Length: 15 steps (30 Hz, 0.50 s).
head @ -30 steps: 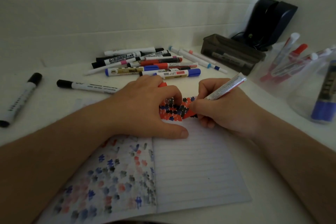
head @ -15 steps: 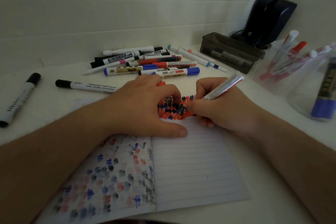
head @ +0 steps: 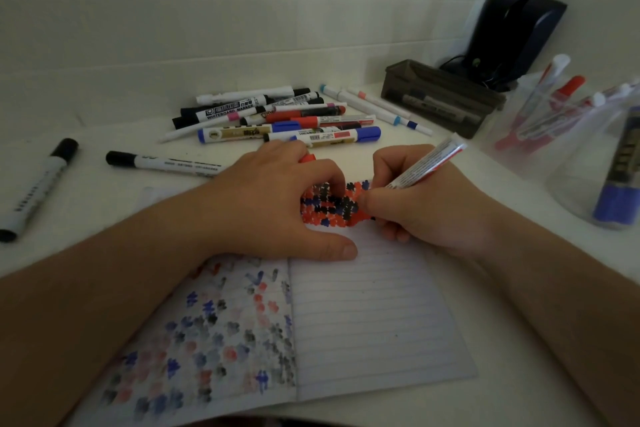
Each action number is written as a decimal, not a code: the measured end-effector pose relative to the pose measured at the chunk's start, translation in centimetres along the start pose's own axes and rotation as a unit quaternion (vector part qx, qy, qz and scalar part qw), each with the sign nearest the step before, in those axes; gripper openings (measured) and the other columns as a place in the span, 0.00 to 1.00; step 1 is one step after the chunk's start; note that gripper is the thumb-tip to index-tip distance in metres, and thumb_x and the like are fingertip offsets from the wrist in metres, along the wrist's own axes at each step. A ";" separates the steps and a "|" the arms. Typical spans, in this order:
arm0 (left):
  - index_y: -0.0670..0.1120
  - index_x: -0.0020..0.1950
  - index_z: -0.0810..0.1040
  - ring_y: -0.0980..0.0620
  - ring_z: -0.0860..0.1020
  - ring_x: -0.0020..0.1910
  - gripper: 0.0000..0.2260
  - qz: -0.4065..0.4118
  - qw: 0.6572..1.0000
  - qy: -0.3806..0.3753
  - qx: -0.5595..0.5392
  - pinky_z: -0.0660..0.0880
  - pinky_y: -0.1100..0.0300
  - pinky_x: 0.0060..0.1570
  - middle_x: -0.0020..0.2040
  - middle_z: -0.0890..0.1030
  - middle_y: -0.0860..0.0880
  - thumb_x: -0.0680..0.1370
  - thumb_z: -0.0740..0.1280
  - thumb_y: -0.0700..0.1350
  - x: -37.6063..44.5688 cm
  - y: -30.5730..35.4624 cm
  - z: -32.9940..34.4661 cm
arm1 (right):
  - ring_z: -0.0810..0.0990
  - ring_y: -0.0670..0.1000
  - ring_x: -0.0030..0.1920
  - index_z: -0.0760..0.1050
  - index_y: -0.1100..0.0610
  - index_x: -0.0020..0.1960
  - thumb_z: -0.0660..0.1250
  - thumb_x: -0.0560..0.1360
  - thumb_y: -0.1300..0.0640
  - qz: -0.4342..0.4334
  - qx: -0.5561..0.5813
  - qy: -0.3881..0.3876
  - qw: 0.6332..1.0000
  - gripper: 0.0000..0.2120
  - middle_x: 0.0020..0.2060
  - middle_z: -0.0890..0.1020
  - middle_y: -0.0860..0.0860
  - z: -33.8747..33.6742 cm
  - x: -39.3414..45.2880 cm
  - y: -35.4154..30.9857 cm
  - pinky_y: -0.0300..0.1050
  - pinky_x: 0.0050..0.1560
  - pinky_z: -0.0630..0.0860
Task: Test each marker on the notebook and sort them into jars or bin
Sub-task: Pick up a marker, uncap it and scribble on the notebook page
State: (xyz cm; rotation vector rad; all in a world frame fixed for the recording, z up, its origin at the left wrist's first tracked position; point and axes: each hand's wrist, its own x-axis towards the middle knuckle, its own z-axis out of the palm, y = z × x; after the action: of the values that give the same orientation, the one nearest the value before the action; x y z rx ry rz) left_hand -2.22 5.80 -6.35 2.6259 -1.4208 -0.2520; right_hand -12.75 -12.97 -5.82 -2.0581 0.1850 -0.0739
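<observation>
Two loose black-capped markers sit far left on the white bench [head: 104, 204]: one big one [head: 36, 189] near the edge, another [head: 162, 163] lying closer to the middle. Next over, the left hand [head: 277, 204] is planted on the open notebook [head: 363, 315], thumb flat on the page, fingers curled round a red cap [head: 307, 158] that pokes out behind the knuckles. Behind it there's a messy pile of markers [head: 277, 118]. The notebook's left page is full of faded blotches, and the right page has a dense red, black and blue patch [head: 329, 206] at the top. The right hand [head: 426, 208] pinches a red marker [head: 427, 166] in a writing grip, tip hidden down at that patch. Further right: a dark bin [head: 440, 97] with some markers inside, then clear jars, one with red markers [head: 540, 114], one with a blue marker [head: 620, 177].
</observation>
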 end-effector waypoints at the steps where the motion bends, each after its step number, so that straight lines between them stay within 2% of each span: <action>1: 0.71 0.64 0.65 0.57 0.65 0.54 0.35 0.000 1.000 0.000 0.002 0.67 0.57 0.51 0.51 0.65 0.63 0.61 0.59 0.83 0.0 0.0 0.0 | 0.78 0.53 0.28 0.72 0.59 0.36 0.72 0.75 0.66 0.001 0.004 -0.001 1.000 0.13 0.28 0.80 0.55 0.0 0.0 0.0 0.40 0.26 0.75; 8: 0.71 0.64 0.65 0.57 0.65 0.54 0.36 -0.002 1.000 0.004 0.002 0.67 0.56 0.51 0.51 0.65 0.63 0.60 0.57 0.84 0.0 -0.1 0.0 | 0.77 0.51 0.27 0.70 0.57 0.37 0.71 0.76 0.65 0.004 0.021 0.021 1.000 0.13 0.28 0.79 0.54 0.0 0.2 0.3 0.39 0.26 0.75; 11: 0.72 0.68 0.62 0.58 0.65 0.58 0.37 0.004 1.000 0.016 -0.012 0.67 0.55 0.55 0.54 0.65 0.63 0.61 0.60 0.83 -0.2 0.0 0.1 | 0.76 0.50 0.27 0.70 0.57 0.36 0.71 0.75 0.65 -0.003 0.014 0.004 1.000 0.14 0.27 0.78 0.54 0.0 0.2 0.3 0.40 0.26 0.73; 13: 0.70 0.72 0.57 0.60 0.66 0.59 0.36 0.014 0.998 0.043 -0.051 0.66 0.56 0.58 0.58 0.66 0.64 0.68 0.65 0.77 -0.3 0.0 0.2 | 0.72 0.49 0.25 0.70 0.56 0.34 0.71 0.75 0.67 -0.006 0.067 -0.013 0.998 0.15 0.26 0.75 0.53 -0.1 0.3 0.5 0.38 0.24 0.69; 15: 0.66 0.73 0.57 0.64 0.71 0.52 0.27 0.025 0.990 0.072 -0.121 0.69 0.60 0.54 0.55 0.72 0.63 0.79 0.67 0.61 -0.3 -0.2 0.4 | 0.67 0.49 0.24 0.70 0.55 0.35 0.71 0.74 0.69 -0.018 0.174 -0.023 0.984 0.16 0.26 0.72 0.53 -0.7 0.5 0.7 0.37 0.22 0.64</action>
State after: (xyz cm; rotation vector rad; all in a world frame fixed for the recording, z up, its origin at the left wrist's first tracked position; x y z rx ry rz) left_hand -2.33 6.14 -6.78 2.3611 -1.3160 -0.2078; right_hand -12.46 -13.96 -6.11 -1.7116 0.0982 -0.0738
